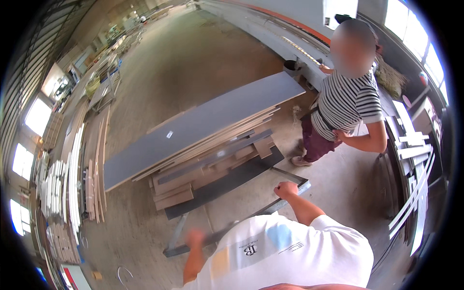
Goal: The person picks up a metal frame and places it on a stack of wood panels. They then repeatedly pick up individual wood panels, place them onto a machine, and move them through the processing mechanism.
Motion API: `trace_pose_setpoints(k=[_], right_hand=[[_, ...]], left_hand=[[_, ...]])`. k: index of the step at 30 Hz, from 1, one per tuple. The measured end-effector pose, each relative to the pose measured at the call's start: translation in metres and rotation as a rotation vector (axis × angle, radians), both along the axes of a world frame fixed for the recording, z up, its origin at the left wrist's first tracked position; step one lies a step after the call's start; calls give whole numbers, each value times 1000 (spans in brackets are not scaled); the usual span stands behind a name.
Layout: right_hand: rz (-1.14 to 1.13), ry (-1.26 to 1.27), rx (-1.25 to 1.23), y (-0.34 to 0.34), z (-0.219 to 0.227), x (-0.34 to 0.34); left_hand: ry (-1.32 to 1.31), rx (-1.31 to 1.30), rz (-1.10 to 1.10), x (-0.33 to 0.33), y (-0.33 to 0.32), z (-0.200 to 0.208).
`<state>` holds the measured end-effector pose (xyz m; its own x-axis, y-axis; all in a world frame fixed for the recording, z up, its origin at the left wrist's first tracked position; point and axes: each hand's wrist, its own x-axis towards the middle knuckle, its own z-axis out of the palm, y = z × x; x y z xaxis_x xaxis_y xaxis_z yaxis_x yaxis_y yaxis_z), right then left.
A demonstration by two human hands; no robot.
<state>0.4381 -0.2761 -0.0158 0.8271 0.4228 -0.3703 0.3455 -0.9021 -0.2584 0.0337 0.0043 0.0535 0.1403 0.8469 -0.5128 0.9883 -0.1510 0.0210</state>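
Observation:
A metal frame (180, 249) with a long bar stretches across in front of my body, and boards lie beyond it. My right hand (286, 189) is closed at the bar's right end, its fingers curled and partly hidden. Near the left end of the bar is my left hand (195, 238), smeared by motion, so its fingers cannot be made out. Closest to the frame lies a dark panel (227, 183). Brown board pieces (175, 197) and narrow strips are piled on and behind it. Farther off, a large grey panel (203, 128) tops a stack of boards.
At the right, a person (345, 101) in a striped shirt stands beside a long machine (270, 31), one hand on it. White strips (411, 193) jut from a rack at far right. Pale profiles (75, 179) and boards are stacked along the left. A dark bucket (291, 66) stands beyond the panel.

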Motion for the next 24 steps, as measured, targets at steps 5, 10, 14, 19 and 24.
trace_pose_setpoints(k=[5, 10, 14, 19, 24], right_hand=[[40, 50, -22, 3, 17, 0], [70, 43, -43, 6, 12, 0], [38, 68, -61, 2, 4, 6], [48, -2, -49, 4, 1, 1], [75, 21, -64, 9, -10, 4]], left_hand=[[-54, 44, -28, -9, -1, -16], [-116, 93, -136, -42, 16, -74], [-140, 211, -279, -59, 26, -121], [-154, 205, -216, -60, 29, -128], [-144, 169, -336, -84, 48, -148]])
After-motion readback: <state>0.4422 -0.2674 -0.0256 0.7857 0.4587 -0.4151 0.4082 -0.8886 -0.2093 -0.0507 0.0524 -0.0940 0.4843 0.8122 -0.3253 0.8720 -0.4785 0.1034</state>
